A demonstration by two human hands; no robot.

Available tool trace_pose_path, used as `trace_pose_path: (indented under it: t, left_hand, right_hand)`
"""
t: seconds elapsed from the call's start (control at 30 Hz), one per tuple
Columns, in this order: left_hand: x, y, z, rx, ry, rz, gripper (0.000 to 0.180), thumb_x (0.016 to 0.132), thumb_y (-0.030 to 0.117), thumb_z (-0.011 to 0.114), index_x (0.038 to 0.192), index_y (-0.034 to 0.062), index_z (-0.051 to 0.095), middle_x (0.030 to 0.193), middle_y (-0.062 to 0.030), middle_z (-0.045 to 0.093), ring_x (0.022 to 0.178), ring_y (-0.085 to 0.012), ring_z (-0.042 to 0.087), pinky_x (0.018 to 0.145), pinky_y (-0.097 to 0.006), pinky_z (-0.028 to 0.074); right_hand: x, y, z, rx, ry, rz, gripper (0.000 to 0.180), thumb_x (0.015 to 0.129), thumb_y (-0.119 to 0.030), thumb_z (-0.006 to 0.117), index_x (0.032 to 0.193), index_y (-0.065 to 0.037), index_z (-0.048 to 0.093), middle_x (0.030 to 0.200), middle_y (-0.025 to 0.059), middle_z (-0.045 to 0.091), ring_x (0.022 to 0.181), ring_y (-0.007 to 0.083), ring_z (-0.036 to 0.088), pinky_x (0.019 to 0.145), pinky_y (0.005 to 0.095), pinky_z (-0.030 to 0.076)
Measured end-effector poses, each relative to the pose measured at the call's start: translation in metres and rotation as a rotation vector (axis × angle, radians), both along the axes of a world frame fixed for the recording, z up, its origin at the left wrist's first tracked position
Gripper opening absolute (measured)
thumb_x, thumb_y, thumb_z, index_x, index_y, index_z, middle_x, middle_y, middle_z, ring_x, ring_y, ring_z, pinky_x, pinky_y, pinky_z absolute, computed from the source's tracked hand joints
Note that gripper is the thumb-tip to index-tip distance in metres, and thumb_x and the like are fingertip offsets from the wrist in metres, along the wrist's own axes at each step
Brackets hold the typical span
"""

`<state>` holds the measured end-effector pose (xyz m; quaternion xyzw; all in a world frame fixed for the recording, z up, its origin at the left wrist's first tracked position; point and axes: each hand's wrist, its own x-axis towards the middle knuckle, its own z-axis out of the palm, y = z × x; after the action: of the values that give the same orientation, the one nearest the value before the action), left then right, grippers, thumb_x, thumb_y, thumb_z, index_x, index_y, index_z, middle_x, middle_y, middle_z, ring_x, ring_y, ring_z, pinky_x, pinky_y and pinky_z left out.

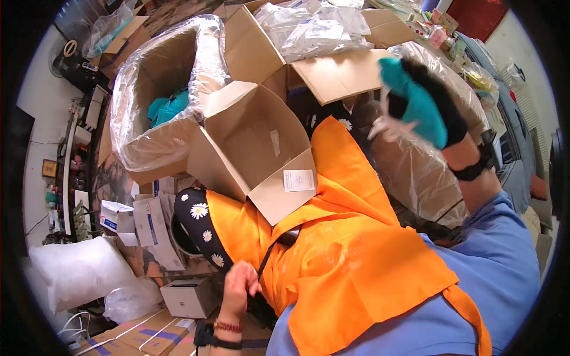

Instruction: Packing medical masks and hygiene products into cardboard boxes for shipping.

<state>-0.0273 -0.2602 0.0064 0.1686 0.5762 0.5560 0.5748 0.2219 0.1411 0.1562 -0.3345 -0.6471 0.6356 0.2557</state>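
Observation:
My right hand (395,127) is raised at the right, its fingers smeared by motion. A teal and black fabric piece (424,110) is with it in the air and covers most of the hand; its exact kind is unclear. Low in the view, my left hand (238,286) has its fingers curled beside the orange apron (362,249); what they hold, if anything, is hidden. A black strap (268,258) runs close to those fingers. Between my knees stands an open cardboard box (249,136) with a white label (298,180) on its near flap.
At the left, a plastic-lined carton (133,107) holds teal fabric pieces (169,108). Another carton (332,77) at the far side carries clear plastic bags (317,29). Plastic-covered cardboard (415,172) lies under my right arm. Small white boxes (189,298) and a white sack (80,270) sit lower left.

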Motion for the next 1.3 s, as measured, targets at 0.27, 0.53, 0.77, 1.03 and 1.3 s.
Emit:
trace_pose_path:
  t: [0.27, 0.53, 0.77, 1.03, 1.3]
  left_hand:
    - [-0.006, 0.108, 0.029, 0.323, -0.31, 0.073, 0.024, 0.103, 0.031, 0.044, 0.104, 0.0091, 0.054, 0.093, -0.0038, 0.054, 0.081, -0.013, 0.053, 0.072, -0.028, 0.045]
    - [0.043, 0.17, 0.034, 0.494, -0.515, -0.232, 0.033, 0.106, 0.037, 0.04, 0.109, 0.0069, 0.054, 0.095, -0.0028, 0.056, 0.077, -0.0121, 0.051, 0.071, -0.027, 0.043]
    - [0.063, 0.17, 0.052, 0.364, -0.384, -0.169, 0.024, 0.106, 0.03, 0.041, 0.097, 0.0101, 0.051, 0.086, -0.0021, 0.051, 0.072, -0.0122, 0.049, 0.061, -0.026, 0.038]
    - [0.053, 0.171, 0.055, 0.369, -0.245, -0.081, 0.016, 0.103, 0.021, 0.046, 0.093, 0.0091, 0.051, 0.081, -0.0013, 0.05, 0.066, -0.0102, 0.047, 0.06, -0.025, 0.041]
    - [0.067, 0.165, 0.057, 0.38, 0.034, -0.085, 0.021, 0.106, 0.02, 0.043, 0.092, 0.0061, 0.05, 0.074, 0.001, 0.045, 0.062, -0.006, 0.04, 0.056, -0.022, 0.037]
  right_hand:
    - [-0.072, -0.057, -0.019, -0.826, 0.481, 0.511, 0.039, 0.101, -0.031, 0.05, 0.13, -0.005, 0.053, 0.116, 0.0156, 0.064, 0.096, 0.0226, 0.065, 0.085, 0.0341, 0.054]
    - [-0.094, -0.073, -0.026, -0.401, 0.285, 0.457, 0.028, 0.098, -0.023, 0.053, 0.105, 0.003, 0.062, 0.092, 0.0103, 0.067, 0.088, 0.0199, 0.067, 0.08, 0.0325, 0.054]
    - [-0.08, -0.071, -0.026, -0.334, 0.14, 0.353, 0.034, 0.097, -0.028, 0.056, 0.097, 0.006, 0.062, 0.082, 0.0102, 0.067, 0.073, 0.0149, 0.066, 0.069, 0.0293, 0.054]
    - [-0.088, -0.085, -0.031, -0.121, -0.03, 0.287, 0.035, 0.092, -0.031, 0.064, 0.105, 0.001, 0.065, 0.081, 0.0076, 0.067, 0.072, 0.0112, 0.065, 0.066, 0.0281, 0.053]
    - [-0.076, -0.073, -0.034, -0.667, 0.356, 0.376, 0.039, 0.097, -0.029, 0.056, 0.127, -0.003, 0.056, 0.109, 0.0097, 0.067, 0.092, 0.0178, 0.065, 0.08, 0.0325, 0.052]
